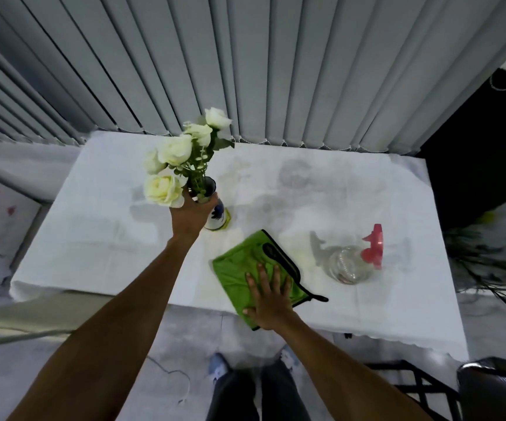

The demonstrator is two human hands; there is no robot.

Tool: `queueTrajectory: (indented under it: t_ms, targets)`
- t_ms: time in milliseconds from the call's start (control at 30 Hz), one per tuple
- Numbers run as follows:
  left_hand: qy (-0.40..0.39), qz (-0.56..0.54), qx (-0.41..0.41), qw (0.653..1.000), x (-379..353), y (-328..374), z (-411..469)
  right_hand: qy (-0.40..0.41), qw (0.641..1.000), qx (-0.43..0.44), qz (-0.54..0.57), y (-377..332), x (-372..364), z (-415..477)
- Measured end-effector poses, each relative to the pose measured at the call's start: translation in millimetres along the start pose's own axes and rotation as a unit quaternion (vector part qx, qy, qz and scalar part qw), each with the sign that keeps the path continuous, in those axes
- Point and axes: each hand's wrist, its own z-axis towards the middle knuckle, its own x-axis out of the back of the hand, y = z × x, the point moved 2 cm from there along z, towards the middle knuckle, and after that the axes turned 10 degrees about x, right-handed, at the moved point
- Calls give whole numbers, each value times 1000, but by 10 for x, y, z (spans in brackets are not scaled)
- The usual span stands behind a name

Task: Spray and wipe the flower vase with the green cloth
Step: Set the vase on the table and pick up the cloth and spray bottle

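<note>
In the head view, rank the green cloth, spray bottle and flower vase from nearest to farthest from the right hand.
1. Green cloth: directly under the right hand, which lies flat on it at the table's front edge.
2. Spray bottle: to the right of that hand, standing apart on the table.
3. Flower vase: farther back and left, gripped by the left hand.

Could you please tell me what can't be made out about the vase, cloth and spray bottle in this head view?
- Vase: neck hidden by the left hand; painted pattern too small to read.
- Green cloth: near part covered by the flat right hand.
- Spray bottle: clear body blurred; liquid level unclear.
- White flowers: hide the table behind them.
</note>
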Motion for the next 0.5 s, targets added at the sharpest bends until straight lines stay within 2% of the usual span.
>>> queueTrajectory:
  t_ms: [500]
  targets:
    - [-42, 18, -51, 998, -88, -25, 91, -11, 1000, -15, -11, 16, -82, 61]
